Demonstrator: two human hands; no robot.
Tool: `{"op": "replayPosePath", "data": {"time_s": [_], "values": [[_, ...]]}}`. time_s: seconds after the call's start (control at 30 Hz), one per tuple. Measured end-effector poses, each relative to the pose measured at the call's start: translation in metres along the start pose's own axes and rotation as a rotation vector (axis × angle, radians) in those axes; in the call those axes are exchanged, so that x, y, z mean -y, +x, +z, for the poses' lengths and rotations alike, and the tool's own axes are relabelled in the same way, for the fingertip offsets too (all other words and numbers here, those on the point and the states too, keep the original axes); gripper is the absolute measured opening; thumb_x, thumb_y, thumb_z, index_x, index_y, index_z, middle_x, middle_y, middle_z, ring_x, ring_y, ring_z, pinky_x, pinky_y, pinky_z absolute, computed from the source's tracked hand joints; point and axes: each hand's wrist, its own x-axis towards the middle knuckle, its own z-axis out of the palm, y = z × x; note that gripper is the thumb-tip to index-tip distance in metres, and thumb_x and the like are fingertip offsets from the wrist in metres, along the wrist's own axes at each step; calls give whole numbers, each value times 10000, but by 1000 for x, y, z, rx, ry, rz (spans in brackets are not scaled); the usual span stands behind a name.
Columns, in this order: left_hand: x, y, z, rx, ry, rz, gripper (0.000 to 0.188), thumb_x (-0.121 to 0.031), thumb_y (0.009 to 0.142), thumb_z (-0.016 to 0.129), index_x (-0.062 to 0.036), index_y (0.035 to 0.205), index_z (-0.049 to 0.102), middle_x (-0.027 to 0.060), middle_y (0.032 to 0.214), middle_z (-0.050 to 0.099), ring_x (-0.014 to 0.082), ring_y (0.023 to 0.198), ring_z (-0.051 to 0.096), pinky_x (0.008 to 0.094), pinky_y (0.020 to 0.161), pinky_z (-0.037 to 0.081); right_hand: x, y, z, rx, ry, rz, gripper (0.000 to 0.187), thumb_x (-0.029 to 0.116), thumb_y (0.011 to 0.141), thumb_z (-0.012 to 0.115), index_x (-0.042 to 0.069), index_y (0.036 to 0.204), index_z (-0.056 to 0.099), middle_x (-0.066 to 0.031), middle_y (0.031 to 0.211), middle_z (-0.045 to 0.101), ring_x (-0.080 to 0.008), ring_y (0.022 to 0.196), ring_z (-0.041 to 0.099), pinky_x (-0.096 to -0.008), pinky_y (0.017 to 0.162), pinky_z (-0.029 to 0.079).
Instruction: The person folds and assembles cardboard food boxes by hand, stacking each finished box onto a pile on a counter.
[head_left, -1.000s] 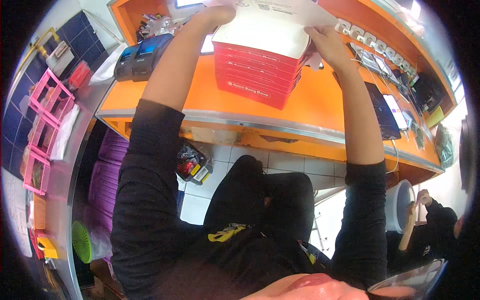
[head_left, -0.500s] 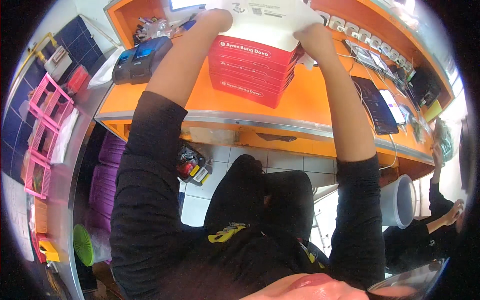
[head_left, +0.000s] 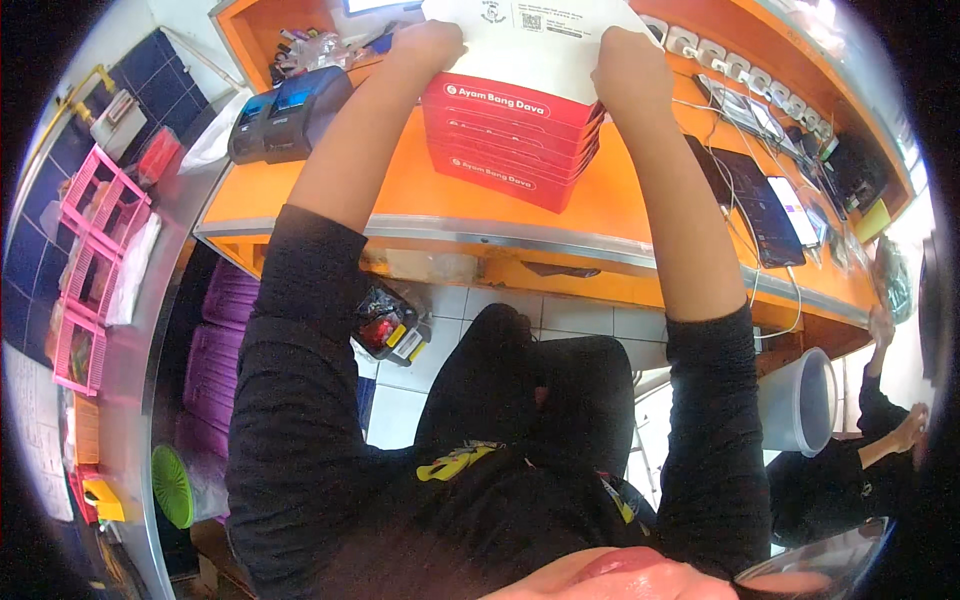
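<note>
A stack of red cardboard food boxes (head_left: 505, 150) with white lettering stands on the orange counter, near its front edge. The top box has a white lid panel (head_left: 535, 60) with small dark print and a square code. My left hand (head_left: 432, 46) is closed on the left edge of that panel. At its right edge my right hand (head_left: 632, 78) is closed too, the fingers curled and partly hidden behind the hand. Both forearms reach over the front of the counter, one on each side of the stack.
Two dark printers (head_left: 285, 115) stand left of the stack. To the right lie a black tablet (head_left: 755, 205), a phone (head_left: 792, 210) and loose white cables. A pink rack (head_left: 95, 235) is at the far left. Another person's hand (head_left: 910, 428) shows at the far right, beyond a grey bucket (head_left: 800, 405).
The white panel has come down toward me over the top box, so more of its print shows. Both hands have stayed at its edges, the right one turning slightly.
</note>
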Motion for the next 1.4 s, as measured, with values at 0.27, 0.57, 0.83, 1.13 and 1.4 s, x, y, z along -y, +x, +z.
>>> {"op": "replayPosePath", "data": {"time_s": [0.27,0.57,0.83,1.13,1.4], "values": [[-3,-8,3,-77,-122,12,399,-367,951,433,-64,1030,681,158,1068,666,354,959,640,447,886,481,-16,-2,11,-39,34,-8,195,152,717,669,-11,825,664,-222,826,669,-377,801,665,-442,729,533],[-88,-89,-112,-79,-456,-111,494,-432,892,543,-26,1157,636,207,1135,639,281,1028,632,372,861,506,-49,-43,6,-263,509,102,340,364,733,740,46,849,710,-133,696,669,-263,660,662,-352,651,515],[-115,-120,-40,-423,-501,614,415,-203,771,748,-151,1168,637,95,1005,673,239,886,657,329,813,526,-103,-257,-8,-693,657,414,185,19,827,650,-12,1003,598,-96,909,591,-144,808,542,-250,712,446],[-132,-106,-34,-449,-499,581,415,-260,808,713,-131,1193,629,111,1015,685,256,893,666,346,803,530,-160,-522,68,808,-449,1493,1181,731,661,667,35,1477,171,-343,1470,176,-499,1372,140,-654,1032,235],[-193,-227,0,-644,-813,738,322,-101,719,730,-158,1025,651,53,986,623,260,895,605,449,859,448,-184,-536,53,789,-192,1135,447,402,885,550,-1,1054,646,-251,1096,612,-355,1043,588,-466,914,454]]}}
